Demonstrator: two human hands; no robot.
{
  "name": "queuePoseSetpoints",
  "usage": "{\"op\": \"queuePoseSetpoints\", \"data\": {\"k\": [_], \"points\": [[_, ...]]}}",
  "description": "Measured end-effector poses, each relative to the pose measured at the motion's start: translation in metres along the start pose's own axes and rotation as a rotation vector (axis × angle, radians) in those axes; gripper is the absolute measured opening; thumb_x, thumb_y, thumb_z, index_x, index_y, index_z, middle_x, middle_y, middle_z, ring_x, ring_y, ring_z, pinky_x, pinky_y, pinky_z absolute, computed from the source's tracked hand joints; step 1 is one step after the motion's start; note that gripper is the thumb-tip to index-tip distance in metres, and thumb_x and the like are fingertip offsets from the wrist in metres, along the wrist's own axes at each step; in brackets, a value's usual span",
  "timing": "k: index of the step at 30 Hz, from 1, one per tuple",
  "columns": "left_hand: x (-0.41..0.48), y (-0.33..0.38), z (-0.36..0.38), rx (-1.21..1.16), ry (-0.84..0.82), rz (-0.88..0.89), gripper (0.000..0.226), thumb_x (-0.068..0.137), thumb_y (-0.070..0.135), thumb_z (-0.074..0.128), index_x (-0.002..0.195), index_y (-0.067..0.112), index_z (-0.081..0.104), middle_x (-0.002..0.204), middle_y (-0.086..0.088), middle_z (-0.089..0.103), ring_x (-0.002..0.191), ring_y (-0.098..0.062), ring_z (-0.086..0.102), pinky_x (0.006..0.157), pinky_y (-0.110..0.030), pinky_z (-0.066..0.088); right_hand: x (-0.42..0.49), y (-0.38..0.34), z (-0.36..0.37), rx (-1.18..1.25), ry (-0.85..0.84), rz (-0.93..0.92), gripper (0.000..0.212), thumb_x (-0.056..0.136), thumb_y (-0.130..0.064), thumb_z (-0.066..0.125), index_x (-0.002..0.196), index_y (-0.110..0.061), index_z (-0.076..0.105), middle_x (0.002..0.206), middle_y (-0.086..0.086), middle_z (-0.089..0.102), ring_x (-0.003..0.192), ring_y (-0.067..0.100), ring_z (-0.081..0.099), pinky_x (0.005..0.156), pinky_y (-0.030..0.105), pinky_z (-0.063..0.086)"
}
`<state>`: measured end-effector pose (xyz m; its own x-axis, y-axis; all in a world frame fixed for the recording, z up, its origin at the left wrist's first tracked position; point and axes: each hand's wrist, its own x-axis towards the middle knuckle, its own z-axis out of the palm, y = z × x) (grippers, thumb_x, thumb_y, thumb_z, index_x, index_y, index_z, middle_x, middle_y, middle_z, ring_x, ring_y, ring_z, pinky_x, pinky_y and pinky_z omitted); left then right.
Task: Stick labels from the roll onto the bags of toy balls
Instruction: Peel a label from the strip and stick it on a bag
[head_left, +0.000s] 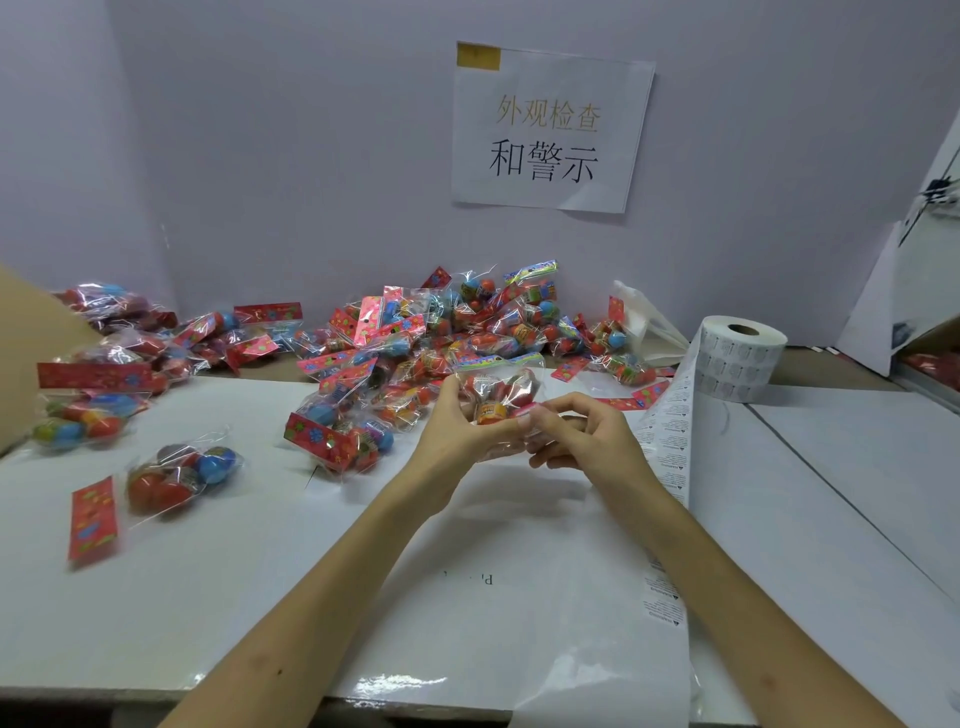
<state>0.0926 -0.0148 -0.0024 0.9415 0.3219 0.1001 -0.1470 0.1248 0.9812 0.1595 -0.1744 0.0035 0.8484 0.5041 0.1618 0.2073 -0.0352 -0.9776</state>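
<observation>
Cellophane, clear and crinkled: the held bag (496, 395) of toy balls is sitting between both hands, raised just above the white table sheet (519, 519) and directly in front of the heap of bags (441, 332). Red balls and one orange printed ball are showing through the film.

Left hand (457, 421) is gripping the held bag from its left side, with the fingers curling round the balls and the thumb lying on the near face. Right hand (576, 436) is pinching the bag's lower right corner between thumb and forefinger, the other fingers curling loosely underneath. Whether a label is lying under those fingertips cannot be told, as the spot is blurred.

Label roll (740, 364) is standing on end at the right, well apart from the hands. Its printed label strip (670, 441) is trailing off the roll toward the near edge, passing just beside and under the right forearm.

The heap of bags is spreading along the back wall, red header cards poking out at all angles. More bags are lying scattered to the left, and one loose bag (182, 475) is lying flat on the sheet near the left forearm, its red card pointing toward the near edge.

A paper sign (550, 130) with Chinese characters is hanging on the wall above the heap. An empty clear sack (644, 322) is slumping between the heap and the roll.
</observation>
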Motion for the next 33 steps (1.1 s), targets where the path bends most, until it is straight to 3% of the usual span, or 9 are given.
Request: {"op": "queuePoseSetpoints", "data": {"k": [5, 8, 12, 18, 23, 27, 33], "points": [[0.001, 0.001, -0.002, 0.008, 0.022, -0.02, 0.055, 0.081, 0.014, 0.086, 0.123, 0.02, 0.05, 0.097, -0.008, 0.079, 0.083, -0.029, 0.078, 0.066, -0.031, 0.062, 0.0, 0.0, 0.001, 0.009, -0.035, -0.001, 0.024, 0.1, -0.026, 0.062, 0.101, -0.002, 0.065, 0.081, 0.015, 0.077, 0.067, 0.029, 0.074, 0.063, 0.025, 0.058], [0.002, 0.002, -0.001, 0.022, 0.037, -0.04, 0.056, 0.083, 0.012, 0.084, 0.127, 0.019, 0.05, 0.104, -0.012, 0.077, 0.083, -0.028, 0.078, 0.068, -0.034, 0.064, 0.001, 0.002, 0.001, 0.01, -0.044, 0.002, 0.026, 0.103, -0.026, 0.056, 0.102, -0.002, 0.065, 0.082, 0.015, 0.077, 0.067, 0.029, 0.074, 0.063, 0.027, 0.059], [0.001, 0.002, -0.004, 0.045, 0.059, -0.009, 0.047, 0.085, 0.009, 0.082, 0.119, 0.023, 0.052, 0.104, -0.012, 0.076, 0.082, -0.026, 0.078, 0.065, -0.032, 0.063, 0.001, 0.004, 0.002, -0.074, -0.058, -0.027, 0.023, 0.095, -0.031, 0.07, 0.105, -0.01, 0.066, 0.083, 0.009, 0.077, 0.069, 0.027, 0.074, 0.065, 0.028, 0.058], [0.001, 0.001, -0.004, 0.075, 0.096, 0.014, 0.058, 0.082, 0.007, 0.084, 0.129, 0.019, 0.053, 0.111, -0.009, 0.073, 0.082, -0.021, 0.078, 0.062, -0.027, 0.06, 0.001, 0.007, 0.002, -0.137, -0.07, -0.061, 0.034, 0.085, -0.021, 0.082, 0.112, -0.012, 0.064, 0.093, 0.015, 0.074, 0.07, 0.028, 0.075, 0.066, 0.029, 0.058], [0.002, 0.0, -0.004, 0.101, 0.107, 0.045, 0.055, 0.08, 0.009, 0.086, 0.122, 0.025, 0.054, 0.108, -0.005, 0.074, 0.081, -0.016, 0.077, 0.06, -0.025, 0.059, 0.001, 0.008, 0.002, -0.163, -0.069, -0.079, 0.035, 0.084, -0.028, 0.083, 0.111, -0.018, 0.064, 0.092, 0.011, 0.074, 0.067, 0.024, 0.075, 0.065, 0.027, 0.058], [0.001, -0.003, -0.002, 0.164, 0.093, 0.077, 0.053, 0.08, 0.012, 0.087, 0.119, 0.025, 0.054, 0.102, 0.0, 0.075, 0.08, -0.015, 0.077, 0.059, -0.025, 0.059, 0.003, 0.012, 0.003, -0.27, -0.039, -0.086, 0.038, 0.081, -0.042, 0.083, 0.107, -0.022, 0.064, 0.089, 0.008, 0.073, 0.065, 0.02, 0.075, 0.069, 0.038, 0.058], [0.002, 0.0, -0.004, 0.116, 0.112, 0.056, 0.05, 0.082, 0.015, 0.086, 0.118, 0.025, 0.054, 0.107, -0.006, 0.075, 0.082, -0.019, 0.078, 0.06, -0.025, 0.059, 0.006, 0.013, 0.0, -0.182, -0.103, -0.091, 0.029, 0.093, -0.029, 0.073, 0.117, -0.018, 0.063, 0.089, 0.005, 0.076, 0.069, 0.026, 0.075, 0.066, 0.03, 0.057]]}}
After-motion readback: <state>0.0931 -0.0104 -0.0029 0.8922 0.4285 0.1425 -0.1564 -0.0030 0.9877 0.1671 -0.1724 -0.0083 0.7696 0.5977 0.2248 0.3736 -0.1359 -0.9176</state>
